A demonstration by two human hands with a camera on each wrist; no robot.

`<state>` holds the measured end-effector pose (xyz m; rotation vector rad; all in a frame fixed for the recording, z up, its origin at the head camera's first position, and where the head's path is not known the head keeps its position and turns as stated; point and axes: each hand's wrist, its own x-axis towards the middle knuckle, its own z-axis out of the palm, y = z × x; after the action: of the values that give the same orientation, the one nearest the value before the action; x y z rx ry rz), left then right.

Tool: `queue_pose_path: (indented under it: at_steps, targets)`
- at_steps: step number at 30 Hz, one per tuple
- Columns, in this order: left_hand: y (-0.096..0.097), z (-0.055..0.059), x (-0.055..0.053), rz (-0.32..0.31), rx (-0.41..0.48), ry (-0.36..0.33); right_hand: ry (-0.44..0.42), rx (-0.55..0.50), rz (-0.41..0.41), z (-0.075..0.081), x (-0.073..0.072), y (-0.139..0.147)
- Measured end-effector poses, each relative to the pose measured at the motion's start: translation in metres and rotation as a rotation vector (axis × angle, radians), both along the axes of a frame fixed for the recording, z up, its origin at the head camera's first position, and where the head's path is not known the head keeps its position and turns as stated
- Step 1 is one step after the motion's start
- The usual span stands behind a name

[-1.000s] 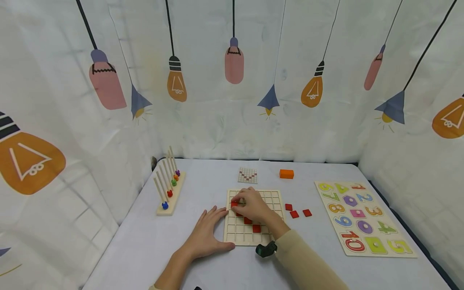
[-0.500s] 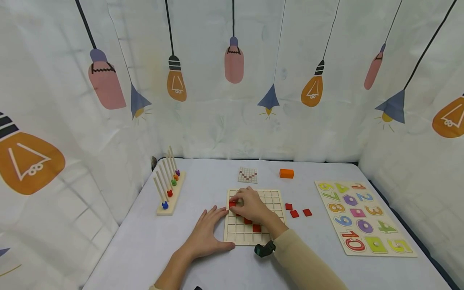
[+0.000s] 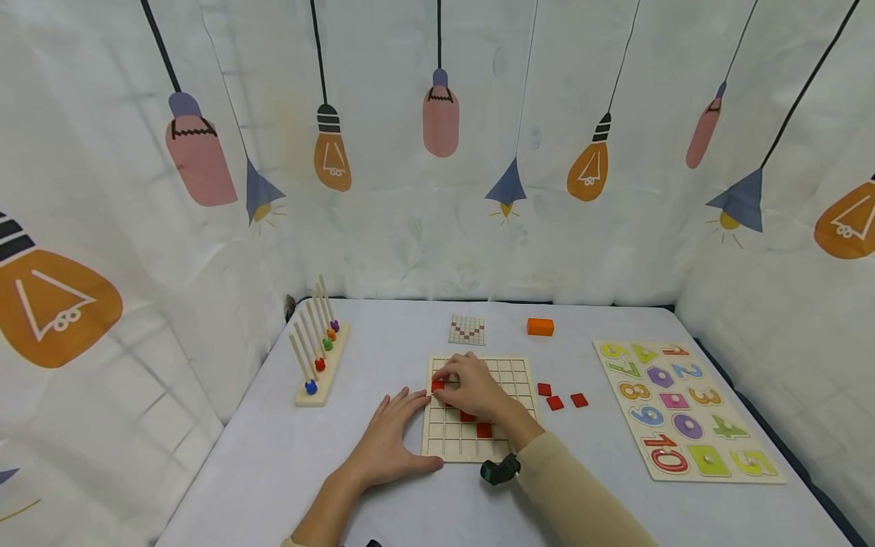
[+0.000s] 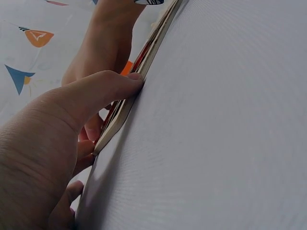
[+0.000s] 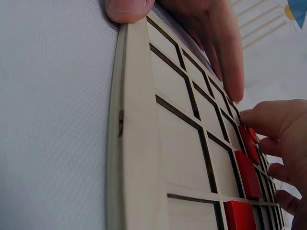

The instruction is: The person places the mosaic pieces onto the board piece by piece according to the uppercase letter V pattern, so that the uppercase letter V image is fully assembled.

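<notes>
A right hand [image 3: 474, 386] covers squares toward 12 o'clock on a pale wooden grid board [image 3: 447, 450] and partly hides a red square tile [image 3: 438, 387] at its fingertips. The beige fabric sleeve [image 3: 581, 494] is cropped at 5 o'clock in the head view, the left forearm [image 3: 330, 501] at 7. Beyond the board's 12 o'clock edge, a small pale checkered card's [image 3: 468, 331] finer detail is too small to read; a black object [image 3: 373, 543] near 6 is clipped beyond recognition.

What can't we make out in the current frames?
Head: whether the red tile at the right hand is fully seated; fingers cover part of it.
Head: exact square count on the pattern card; too small.
Left wrist: top face of the grid board, seen nearly edge-on.
Right wrist: palm of the left hand, cut off by the top edge.
</notes>
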<state>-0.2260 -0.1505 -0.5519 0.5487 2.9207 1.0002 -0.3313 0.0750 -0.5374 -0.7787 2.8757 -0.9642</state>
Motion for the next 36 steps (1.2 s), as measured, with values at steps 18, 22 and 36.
queue_pose_path:
  at_steps: [18, 22, 36]
  targets:
    - [0.001, 0.002, -0.001, 0.003, 0.002, -0.014, 0.001, -0.018, -0.029, 0.006, 0.01, 0.024]
    - [0.001, 0.002, -0.001, 0.007, 0.002, -0.018, 0.011, -0.003, -0.045, 0.007, 0.013, 0.031]
    - [0.003, 0.003, -0.001, 0.017, -0.001, -0.027, 0.053, 0.003, -0.055, 0.002, 0.017, 0.061]
